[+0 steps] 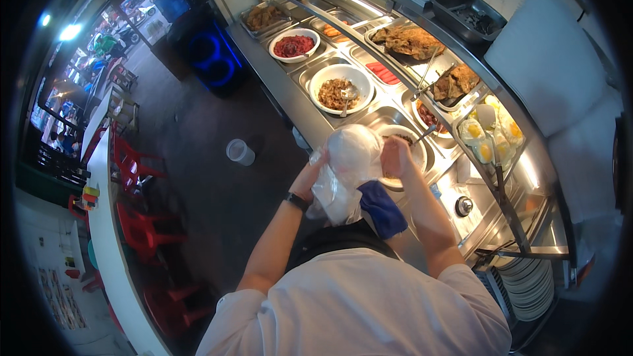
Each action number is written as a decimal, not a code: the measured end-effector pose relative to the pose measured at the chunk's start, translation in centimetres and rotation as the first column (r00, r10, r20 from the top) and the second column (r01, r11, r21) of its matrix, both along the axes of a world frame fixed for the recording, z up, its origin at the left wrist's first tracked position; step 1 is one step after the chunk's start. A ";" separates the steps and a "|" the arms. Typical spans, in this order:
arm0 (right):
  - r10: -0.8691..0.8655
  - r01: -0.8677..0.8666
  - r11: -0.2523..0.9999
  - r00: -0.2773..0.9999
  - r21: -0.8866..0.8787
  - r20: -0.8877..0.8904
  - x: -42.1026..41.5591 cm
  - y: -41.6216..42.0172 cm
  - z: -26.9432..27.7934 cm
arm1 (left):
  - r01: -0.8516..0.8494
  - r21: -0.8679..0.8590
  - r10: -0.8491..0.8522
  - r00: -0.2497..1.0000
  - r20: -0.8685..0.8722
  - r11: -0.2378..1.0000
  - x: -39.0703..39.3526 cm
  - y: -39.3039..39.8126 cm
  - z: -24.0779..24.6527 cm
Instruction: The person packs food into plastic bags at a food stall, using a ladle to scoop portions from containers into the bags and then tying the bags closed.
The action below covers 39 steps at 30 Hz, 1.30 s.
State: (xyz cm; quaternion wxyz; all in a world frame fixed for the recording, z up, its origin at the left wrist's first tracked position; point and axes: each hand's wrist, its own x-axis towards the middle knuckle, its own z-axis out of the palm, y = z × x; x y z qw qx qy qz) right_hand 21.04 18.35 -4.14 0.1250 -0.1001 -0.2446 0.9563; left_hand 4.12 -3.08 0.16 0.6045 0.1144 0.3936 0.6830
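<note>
In front of my waist, over the counter's near edge, is a clear plastic bag (341, 193) with a whitish rounded bundle (352, 151) at its top. What the bundle is made of cannot be told through the shiny film. My left hand (312, 175) grips the bag's left side, its fingers partly covered by plastic. On the right side, my right hand (394, 155) holds the bag's upper edge. Just beyond that hand sits a white bowl (419, 153) of dark food, partly hidden. A dark blue cloth (383, 210) hangs below the bag.
A lit steel food counter (316, 104) bears a bowl of minced food (339, 93), a bowl of red food (295, 45) and fried eggs (487, 133). A service bell (464, 206) stands to the right. Stacked plates (526, 287) are below. Red chairs (148, 232) line the left.
</note>
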 end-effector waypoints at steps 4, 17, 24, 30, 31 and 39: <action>-0.032 0.046 0.996 0.985 -0.081 0.170 -1.4 -2.6 -3.2 | 0.051 -0.123 -0.045 0.998 0.052 0.991 -0.7 -0.9 -6.3; -0.665 0.286 0.507 0.729 0.813 0.159 2.0 -11.1 0.2 | -0.382 -0.314 0.296 0.911 -0.288 0.869 2.4 -6.0 -5.0; -0.433 0.160 0.228 0.900 0.961 -0.048 1.9 -16.7 10.9 | -0.242 0.005 0.230 0.918 -0.323 0.970 4.5 -4.9 7.5; -0.523 0.143 0.356 0.850 0.923 0.070 2.8 -15.4 12.0 | -0.185 0.100 0.210 0.817 -0.537 0.978 5.7 -5.2 10.5; -0.514 0.153 0.356 0.856 0.922 0.056 2.9 -15.3 11.8 | -0.181 0.091 0.201 0.805 -0.558 0.979 5.8 -5.2 10.4; -0.364 0.154 0.307 0.931 0.939 -0.034 3.1 -13.8 12.1 | -0.190 -0.117 0.028 0.624 -0.781 0.975 6.6 -5.4 8.3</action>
